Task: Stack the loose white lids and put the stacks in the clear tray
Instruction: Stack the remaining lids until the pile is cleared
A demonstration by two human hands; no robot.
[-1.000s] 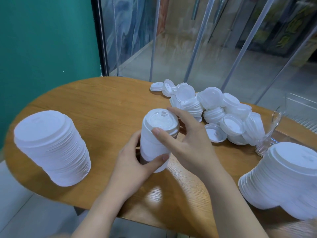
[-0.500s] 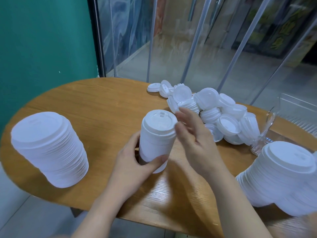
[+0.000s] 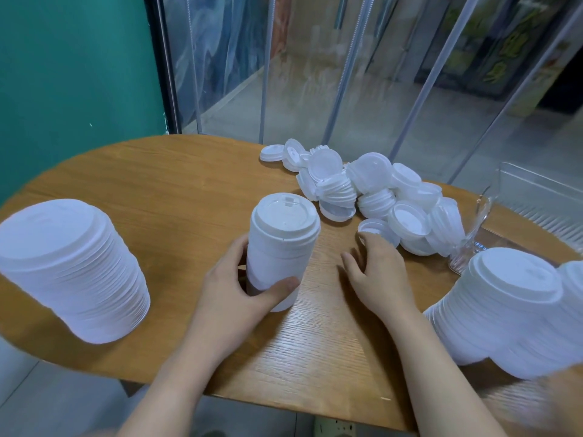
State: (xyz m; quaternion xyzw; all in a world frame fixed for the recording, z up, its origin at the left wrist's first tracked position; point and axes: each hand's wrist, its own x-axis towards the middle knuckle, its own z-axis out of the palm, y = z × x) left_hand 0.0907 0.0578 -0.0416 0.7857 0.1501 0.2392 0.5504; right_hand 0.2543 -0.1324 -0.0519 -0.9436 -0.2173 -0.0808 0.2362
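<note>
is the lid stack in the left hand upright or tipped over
Upright. The lid stack stands on the wooden table, top lid facing up, with the left hand gripping its lower part.

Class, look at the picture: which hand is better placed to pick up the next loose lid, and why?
Right. The right hand is free, fingers touching a loose lid at the pile's edge. The left hand grips the small stack, steadying it.

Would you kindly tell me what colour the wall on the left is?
Teal green; the wall shows plainly in the head view.
</note>
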